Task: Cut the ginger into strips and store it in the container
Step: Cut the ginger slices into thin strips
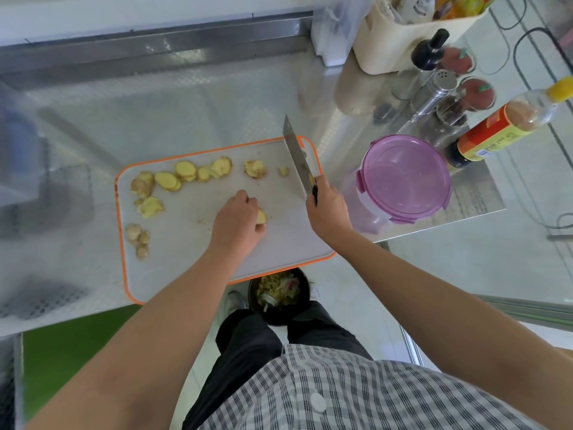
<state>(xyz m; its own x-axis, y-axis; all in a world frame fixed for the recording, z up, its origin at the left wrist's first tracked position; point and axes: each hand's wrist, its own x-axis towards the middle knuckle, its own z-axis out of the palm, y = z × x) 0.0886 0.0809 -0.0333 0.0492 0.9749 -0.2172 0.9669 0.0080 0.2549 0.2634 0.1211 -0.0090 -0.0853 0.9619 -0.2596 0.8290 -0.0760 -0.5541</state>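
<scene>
Knife handle (315,193) mostly inside right grip (328,217); left counter (46,187) blurred

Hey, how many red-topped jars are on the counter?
2. One red-topped jar stands right of the black-capped bottle; a second red-topped jar sits nearer, right of the metal shaker. More may be hidden behind them.
</scene>
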